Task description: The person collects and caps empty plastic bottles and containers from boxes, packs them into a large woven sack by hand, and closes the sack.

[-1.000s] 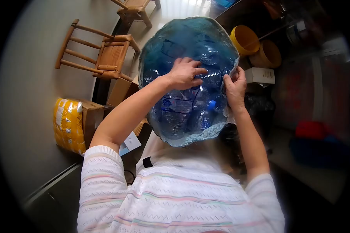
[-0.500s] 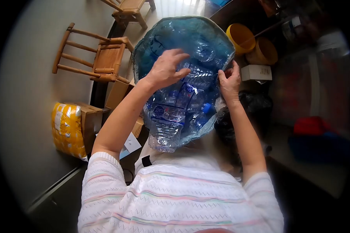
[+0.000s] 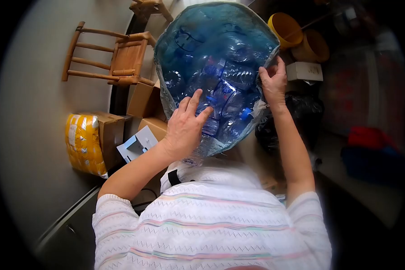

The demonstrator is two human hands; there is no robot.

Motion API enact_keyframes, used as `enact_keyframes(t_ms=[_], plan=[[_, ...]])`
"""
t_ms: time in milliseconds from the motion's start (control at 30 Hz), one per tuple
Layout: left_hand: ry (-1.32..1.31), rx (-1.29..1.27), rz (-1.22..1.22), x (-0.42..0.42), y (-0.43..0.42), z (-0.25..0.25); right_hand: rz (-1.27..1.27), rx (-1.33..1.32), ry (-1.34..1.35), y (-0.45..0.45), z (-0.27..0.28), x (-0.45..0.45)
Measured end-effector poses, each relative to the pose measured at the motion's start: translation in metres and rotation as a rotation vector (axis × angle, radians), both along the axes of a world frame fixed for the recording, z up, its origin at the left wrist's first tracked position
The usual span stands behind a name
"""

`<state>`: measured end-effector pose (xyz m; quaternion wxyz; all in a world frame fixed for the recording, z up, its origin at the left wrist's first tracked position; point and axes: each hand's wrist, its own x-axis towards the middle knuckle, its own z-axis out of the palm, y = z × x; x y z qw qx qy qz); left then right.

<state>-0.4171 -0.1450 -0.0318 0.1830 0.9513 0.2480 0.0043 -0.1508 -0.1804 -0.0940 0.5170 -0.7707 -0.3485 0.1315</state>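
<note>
A blue woven sack [image 3: 166, 96] stands wide open in front of me, with several clear plastic bottles [image 3: 238, 74] inside. My right hand [image 3: 274, 85] pinches the sack's right rim between thumb and fingers. Over the near left part of the opening lies my left hand [image 3: 186, 123], its fingers spread. Beneath that hand, a clear bottle [image 3: 194, 159] pokes out past the near rim, mostly hidden by the hand. Whether the palm presses on it I cannot tell. A blue-capped bottle [image 3: 245, 114] rests inside the right near side of the sack.
On the left are a bamboo chair [image 3: 129, 58], a yellow taped parcel [image 3: 83, 144] and cardboard boxes [image 3: 139, 99]. To the right stand a yellow bucket [image 3: 285, 30], a white box [image 3: 305, 71] and a black plastic bag [image 3: 303, 112]. Red and blue cloth [image 3: 369, 139] lies farther right.
My left hand has come down and nearer to me, from above the sack's middle to the bottle at the near rim. The right hand still holds the rim; the view has shifted slightly.
</note>
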Motion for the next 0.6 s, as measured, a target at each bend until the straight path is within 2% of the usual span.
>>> enact_keyframes(t_ms=[67, 167, 200, 300, 400, 500, 600], plan=[[-0.053, 0.051, 0.009, 0.000, 0.001, -0.007, 0.029, 0.020, 0.084, -0.005, 0.003, 0.004], [-0.082, -0.062, 0.109, 0.007, 0.003, 0.010, 0.031, 0.075, 0.329, -0.013, 0.031, 0.012], [-0.056, -0.012, 0.115, 0.010, 0.006, 0.008, 0.031, 0.009, 0.308, -0.020, 0.037, 0.018], [0.104, -0.106, 0.146, 0.031, 0.014, 0.007, 0.046, -0.235, 0.189, -0.045, 0.054, 0.027], [0.004, -0.195, 0.150, 0.035, 0.029, 0.006, 0.143, -0.359, 0.073, -0.069, 0.062, 0.012], [-0.234, -0.063, 0.224, 0.039, 0.045, 0.017, 0.259, -0.485, -0.025, -0.076, 0.068, -0.008], [-0.254, 0.015, 0.157, 0.037, 0.046, -0.016, 0.283, -0.536, -0.072, -0.076, 0.058, -0.015]])
